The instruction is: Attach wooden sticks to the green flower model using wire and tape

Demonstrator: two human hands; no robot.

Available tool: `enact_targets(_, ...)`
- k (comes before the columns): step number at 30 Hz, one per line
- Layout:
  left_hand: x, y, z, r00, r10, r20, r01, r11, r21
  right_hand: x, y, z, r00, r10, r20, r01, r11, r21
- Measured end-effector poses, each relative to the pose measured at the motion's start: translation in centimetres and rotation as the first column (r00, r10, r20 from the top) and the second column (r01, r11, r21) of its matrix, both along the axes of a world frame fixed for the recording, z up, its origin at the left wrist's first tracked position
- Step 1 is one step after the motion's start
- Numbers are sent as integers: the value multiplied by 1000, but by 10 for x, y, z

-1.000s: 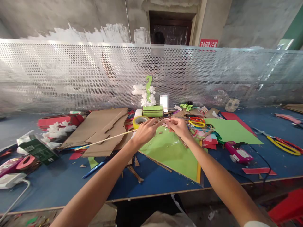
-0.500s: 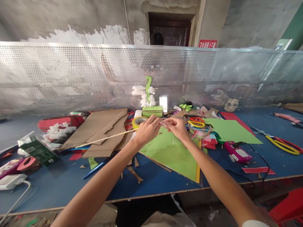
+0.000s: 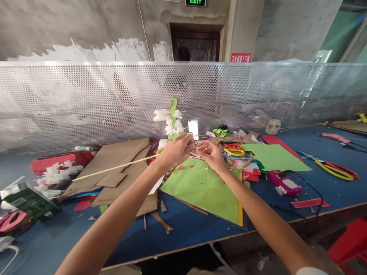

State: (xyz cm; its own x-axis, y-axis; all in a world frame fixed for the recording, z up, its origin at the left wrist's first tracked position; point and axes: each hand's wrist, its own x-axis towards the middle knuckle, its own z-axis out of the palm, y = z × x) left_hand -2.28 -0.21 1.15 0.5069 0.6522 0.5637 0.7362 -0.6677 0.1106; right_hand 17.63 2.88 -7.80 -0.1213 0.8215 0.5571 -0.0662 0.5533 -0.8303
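My left hand (image 3: 177, 149) is closed round a long thin pale stick (image 3: 114, 167), which slants down to the left over the cardboard. My right hand (image 3: 210, 154) is just to the right, its fingers curled and pinched together; what they hold, if anything, is too small to name. A narrow gap parts the fingertips of the two hands. Below them lies a green sheet (image 3: 197, 187) with a yellow edge, bearing small red and brown scraps. Behind my left hand stands a green curved stem with white crumpled flowers (image 3: 174, 124).
Brown cardboard pieces (image 3: 117, 156) lie to the left, by a red case (image 3: 60, 162) and a green box (image 3: 30, 200). On the right are green paper (image 3: 275, 156), yellow-and-red scissors (image 3: 332, 170) and a magenta device (image 3: 285, 183). A lit phone (image 3: 193, 129) stands behind, before a perforated metal screen (image 3: 243, 91).
My hands have drawn slightly apart at the fingertips. The stick stays in my left hand. The view has tilted up and shifted right.
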Motion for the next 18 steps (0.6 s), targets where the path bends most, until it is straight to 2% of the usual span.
enact_targets(4,-1,6,2,999,-35,16,35,999,-11,-2,-1,2,999,31,-44,-32,999,-19)
enact_targets(10,-2,10,-1,996,-67,57,68,998,-14,-2,-2,-3,991,15,131,-15,1000,-2)
enact_targets(13,-3,10,0,995,-84,54,85,996,-21,2,-2,-2,991,8,132,-8,1000,-1)
enact_targets(18,-4,8,0,993,-119,-13,118,990,-73,10,-3,9,992,-70,101,52,985,164)
